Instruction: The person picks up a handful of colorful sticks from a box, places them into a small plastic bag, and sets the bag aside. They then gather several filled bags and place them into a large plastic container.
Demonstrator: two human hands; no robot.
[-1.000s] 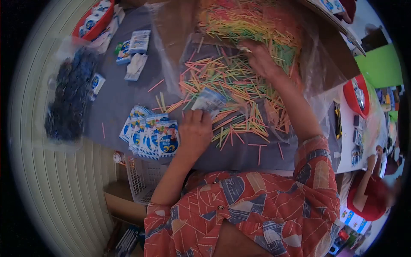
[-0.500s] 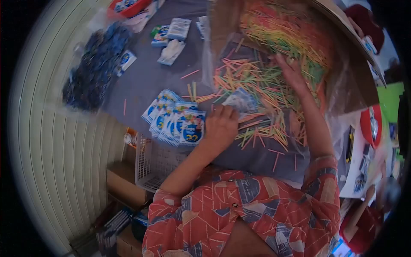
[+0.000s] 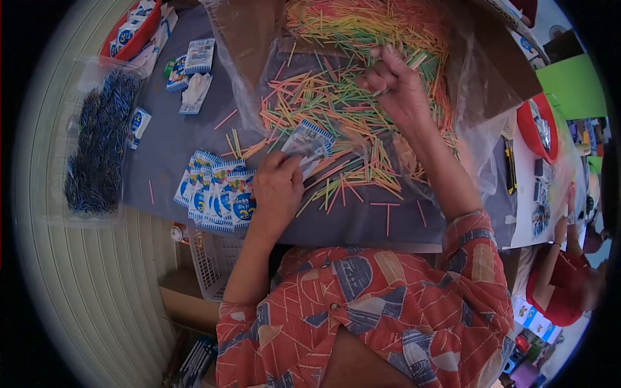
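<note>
two hands over grey tabletop [image 3: 343,225]. left hand [image 3: 278,187]: narrow grip, holding clear-fronted packet [image 3: 310,140] between thumb and fingers; packet above edge of loose coloured sticks [image 3: 343,97]. right hand [image 3: 396,83]: fingers curled, narrow grip on thin sticks [image 3: 381,92]; count cannot be told. overlapping printed packets [image 3: 217,193] just left of left hand. cardboard box [image 3: 508,71] with denser sticks beyond. far left: clear tub [image 3: 84,66] of dark blue pieces; red basket [image 3: 147,35] beyond tub, holding packets.

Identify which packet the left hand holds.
The packet over the coloured sticks, pinched in the left hand; the fanned packets lie on the table.
</note>
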